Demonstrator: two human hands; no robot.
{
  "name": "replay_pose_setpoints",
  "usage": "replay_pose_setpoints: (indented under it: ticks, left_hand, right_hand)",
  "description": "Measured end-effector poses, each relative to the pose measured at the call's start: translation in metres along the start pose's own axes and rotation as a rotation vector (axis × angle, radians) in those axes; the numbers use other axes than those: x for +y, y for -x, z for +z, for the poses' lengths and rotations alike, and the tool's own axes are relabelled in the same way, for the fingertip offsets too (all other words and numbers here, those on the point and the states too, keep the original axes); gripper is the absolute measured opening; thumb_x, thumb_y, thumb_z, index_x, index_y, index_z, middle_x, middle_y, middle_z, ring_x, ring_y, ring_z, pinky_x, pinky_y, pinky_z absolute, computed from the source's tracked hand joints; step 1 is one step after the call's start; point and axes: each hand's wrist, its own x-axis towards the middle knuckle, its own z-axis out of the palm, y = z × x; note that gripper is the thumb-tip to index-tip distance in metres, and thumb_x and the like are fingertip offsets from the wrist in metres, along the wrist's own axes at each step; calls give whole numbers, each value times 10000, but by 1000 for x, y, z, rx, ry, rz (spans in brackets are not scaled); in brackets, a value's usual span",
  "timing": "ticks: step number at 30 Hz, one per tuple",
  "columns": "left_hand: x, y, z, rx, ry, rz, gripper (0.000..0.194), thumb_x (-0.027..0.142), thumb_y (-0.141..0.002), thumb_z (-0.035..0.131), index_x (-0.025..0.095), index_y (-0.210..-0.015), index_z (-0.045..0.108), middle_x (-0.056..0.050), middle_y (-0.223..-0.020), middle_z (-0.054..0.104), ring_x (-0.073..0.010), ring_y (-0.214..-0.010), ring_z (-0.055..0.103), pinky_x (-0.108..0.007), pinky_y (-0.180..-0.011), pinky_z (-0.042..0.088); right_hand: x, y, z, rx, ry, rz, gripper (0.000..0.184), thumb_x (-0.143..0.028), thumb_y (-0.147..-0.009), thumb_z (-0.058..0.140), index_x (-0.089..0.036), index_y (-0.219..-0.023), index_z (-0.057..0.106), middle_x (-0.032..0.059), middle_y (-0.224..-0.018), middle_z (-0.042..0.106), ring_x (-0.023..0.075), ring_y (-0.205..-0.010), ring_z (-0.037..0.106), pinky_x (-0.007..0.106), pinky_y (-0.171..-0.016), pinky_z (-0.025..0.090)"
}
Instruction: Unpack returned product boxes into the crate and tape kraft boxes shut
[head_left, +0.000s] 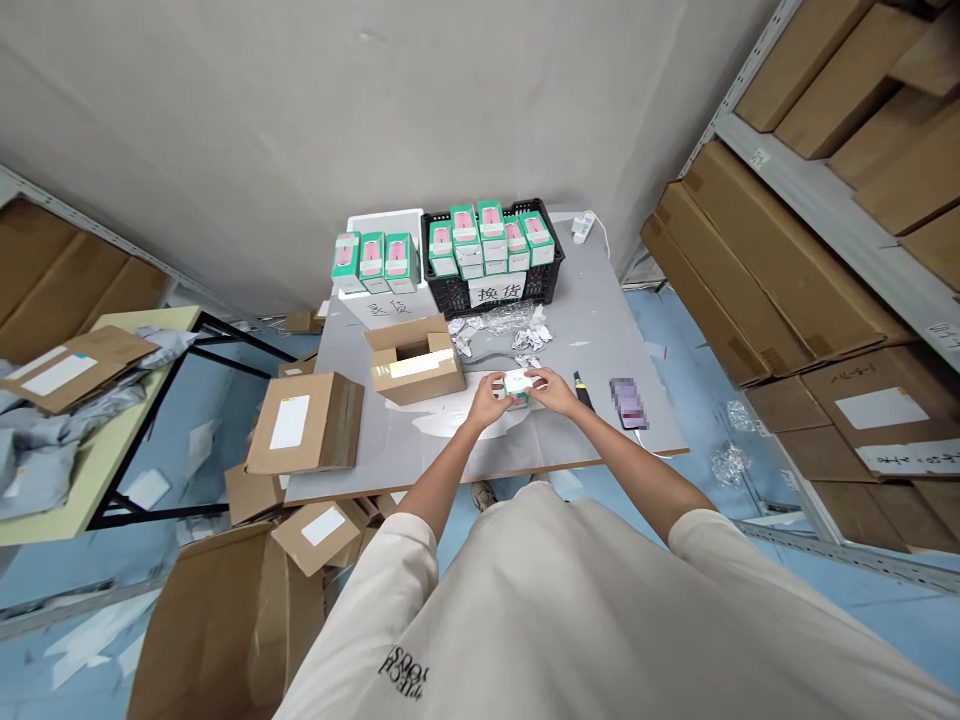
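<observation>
Both hands are closed with the fingers on one small white and green box [517, 382], and this box is at the near part of the grey counter [592, 330]. The left hand [489, 400] grips it at 9 o'clock side, the right hand [553, 390] at 3 o'clock side. Counting from this box, the open carton [429, 378] is at 9 o'clock. The white bin [390, 306] with three green-pink boxes [372, 262] is at 10 o'clock. The black crate [450, 296], also filled with such boxes, is at 12 o'clock. The utility knife [583, 391] lies at 3 o'clock, and the phone [628, 403] farther the same way.
</observation>
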Motion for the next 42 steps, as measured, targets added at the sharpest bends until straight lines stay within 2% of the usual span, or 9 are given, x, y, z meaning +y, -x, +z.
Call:
replay_pose_setpoints:
  ticks: [2,7,12,16,20,28,31,35,42]
  left_hand:
    - [-2,3,-1,-25,-60,47,603,191,-714,798,231,-1276,582,-117,-1337,555,-217,-1016,665,-353,-821,545]
    - [-2,3,-1,-22,-91,83,449,150,-813,691,218,-1246,592,-120,-1290,575,-203,-966,669,-361,-820,564]
    - [4,4,0,-27,-110,86,399,125,-826,666,214,-1210,603,-116,-1272,574,-198,-969,670,-352,-818,572]
    - [6,8,1,-30,-147,111,309,129,-821,667,212,-1116,634,-98,-1238,573,-189,-954,663,-351,-828,569]
    - [6,13,1,-51,-185,134,302,125,-865,597,219,-1149,633,-96,-1241,565,-186,-967,656,-352,-850,562]
    - [5,19,-5,-92,-170,123,414,94,-858,562,220,-1250,603,-102,-1285,557,-177,-951,670,-344,-853,560]
    - [2,21,-6,-103,-135,102,468,93,-845,569,223,-1294,584,-108,-1308,558,-182,-961,680,-342,-844,562]
    - [1,24,-13,-87,-64,65,456,95,-827,583,217,-1267,595,-113,-1321,582,-184,-963,686,-349,-849,557]
    - [6,23,-39,-35,106,-35,436,143,-785,688,227,-1186,542,-79,-1254,628,-161,-931,679,-312,-796,554]
  right_hand:
    - [-2,2,1,-25,62,-43,398,-273,-771,716,-216,-1164,712,97,-1243,633,183,-895,677,336,-827,563]
    - [-11,1,1,-36,198,-82,322,-204,-808,665,-222,-1127,709,81,-1199,635,169,-840,664,334,-832,552]
    - [-14,6,1,-52,299,-93,315,-181,-823,635,-231,-1130,687,82,-1246,617,185,-868,662,355,-875,548]
    - [-10,14,3,-54,414,-131,375,-193,-829,637,-222,-1202,654,117,-1346,572,249,-1065,651,407,-977,521]
    - [-10,15,4,-82,551,-209,409,-185,-810,680,-219,-1213,627,131,-1549,451,335,-1341,497,483,-1085,444]
    - [-10,2,11,-143,640,-214,418,-127,-773,676,-223,-1171,590,118,-1602,418,350,-1294,528,486,-1021,474]
    - [-12,-2,12,-156,666,-220,401,-121,-770,659,-227,-1150,586,123,-1526,499,339,-1237,558,454,-986,477]
    - [-27,-8,10,-198,692,-253,362,-145,-747,678,-228,-1089,591,114,-1243,656,306,-1089,605,384,-899,469]
    - [-75,-21,10,-192,554,-199,372,-288,-677,779,-241,-1003,607,23,-975,653,205,-811,577,289,-728,425]
